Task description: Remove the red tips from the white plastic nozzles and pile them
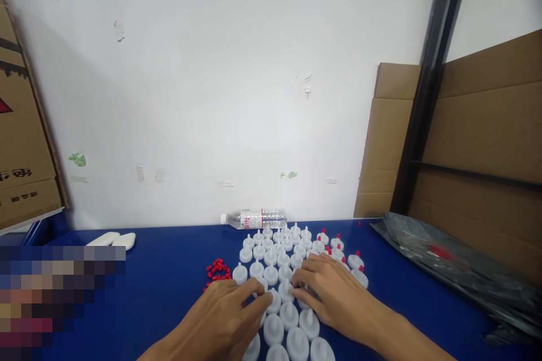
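Many white plastic caps with pointed spouts (289, 316) stand upright in rows on the blue table (161, 282). My left hand (226, 310) is over the left side of the rows, thumb and index finger bent close together; whatever is between them is hidden. From the right, my right hand (332, 293) reaches in with curled fingers, its fingertips beside a white spout cap (286, 292). I cannot make out what it grips. Small red tips (218, 268) lie in a loose pile beyond my left hand. Several white caps at the right carry a red tip (358, 254) on the spout.
A clear plastic bottle (254, 219) lies against the white wall behind the caps. Two white oval pieces (124, 241) rest at the left. Dark plastic sheeting (457, 265) lies at the right, below cardboard (483, 124) and a black post (429, 90). A carton (25, 141) stands at the left.
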{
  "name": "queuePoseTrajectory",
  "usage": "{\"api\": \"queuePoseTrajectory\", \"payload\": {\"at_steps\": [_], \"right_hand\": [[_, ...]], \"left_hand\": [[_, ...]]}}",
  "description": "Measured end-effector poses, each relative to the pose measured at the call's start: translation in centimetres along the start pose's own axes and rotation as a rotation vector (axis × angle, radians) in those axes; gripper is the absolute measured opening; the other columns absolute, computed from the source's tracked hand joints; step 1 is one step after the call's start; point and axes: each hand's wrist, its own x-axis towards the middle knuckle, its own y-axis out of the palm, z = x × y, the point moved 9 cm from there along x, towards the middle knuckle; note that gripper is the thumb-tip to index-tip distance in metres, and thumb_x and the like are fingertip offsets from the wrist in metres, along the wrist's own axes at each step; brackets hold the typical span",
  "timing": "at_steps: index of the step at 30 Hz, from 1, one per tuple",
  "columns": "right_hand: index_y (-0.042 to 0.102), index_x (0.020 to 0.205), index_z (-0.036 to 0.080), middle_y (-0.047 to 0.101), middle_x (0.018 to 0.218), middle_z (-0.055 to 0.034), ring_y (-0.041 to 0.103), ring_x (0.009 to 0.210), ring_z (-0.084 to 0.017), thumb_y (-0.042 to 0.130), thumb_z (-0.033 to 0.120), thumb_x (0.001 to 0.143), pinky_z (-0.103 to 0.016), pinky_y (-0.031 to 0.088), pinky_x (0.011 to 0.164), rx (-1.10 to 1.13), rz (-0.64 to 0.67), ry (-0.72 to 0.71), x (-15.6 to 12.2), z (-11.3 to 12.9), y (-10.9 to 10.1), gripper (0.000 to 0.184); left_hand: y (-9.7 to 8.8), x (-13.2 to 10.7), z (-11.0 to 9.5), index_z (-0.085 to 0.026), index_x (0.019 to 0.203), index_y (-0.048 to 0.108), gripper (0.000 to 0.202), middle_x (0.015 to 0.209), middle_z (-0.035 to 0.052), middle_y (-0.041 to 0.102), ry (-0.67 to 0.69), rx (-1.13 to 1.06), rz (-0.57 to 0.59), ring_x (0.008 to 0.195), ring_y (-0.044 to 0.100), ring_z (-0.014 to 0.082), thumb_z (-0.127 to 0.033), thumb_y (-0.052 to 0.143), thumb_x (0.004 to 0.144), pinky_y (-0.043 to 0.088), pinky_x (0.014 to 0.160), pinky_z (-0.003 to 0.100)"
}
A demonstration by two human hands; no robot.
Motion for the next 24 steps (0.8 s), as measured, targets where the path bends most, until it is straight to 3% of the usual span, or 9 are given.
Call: {"api": "queuePoseTrajectory", "payload": {"at_steps": [5,14,19,24], "right_hand": [[0.07,0.095,0.024,0.069,0.09,-0.0012,0.062,0.088,-0.02,0.06,0.026,0.099,-0.033,0.041,0.082,-0.01,-0.024,-0.002,0.1,-0.1,-0.5,0.01],[0.071,0.094,0.023,0.07,0.091,-0.002,0.062,0.093,-0.023,0.068,0.035,0.094,-0.041,0.037,0.095,0.003,-0.027,0.021,-0.3,-0.4,-1.1,0.013],[0.073,0.102,0.025,0.071,0.099,-0.003,0.062,0.104,-0.025,0.075,0.033,0.089,-0.042,0.036,0.102,0.015,0.002,0.014,-0.5,-0.5,-1.2,0.016],[0.072,0.099,0.023,0.071,0.098,-0.0025,0.064,0.102,-0.025,0.075,0.032,0.089,-0.042,0.039,0.102,-0.002,-0.01,-0.002,-0.3,-0.3,-1.1,0.014]], "left_hand": [[0.3,0.0,0.1,-0.02,0.122,0.051,0.034,0.103,0.0067,0.07,-0.007,-0.006,0.012,0.068,0.068,0.0209,-0.007,0.044,0.091,0.054,0.057,0.032],[-0.3,0.3,-0.1,-0.02,0.117,0.052,0.031,0.099,0.0054,0.069,0.003,-0.007,-0.013,0.064,0.066,0.0199,-0.006,0.044,0.09,0.051,0.054,0.031],[0.1,0.1,-0.1,-0.02,0.119,0.052,0.033,0.1,0.0056,0.069,-0.004,-0.014,0.008,0.068,0.068,0.0208,-0.006,0.044,0.091,0.053,0.056,0.032],[0.1,0.0,0.0,-0.02,0.121,0.052,0.035,0.102,0.0059,0.069,-0.005,0.002,0.009,0.067,0.067,0.0212,-0.007,0.045,0.091,0.052,0.055,0.032]]}}
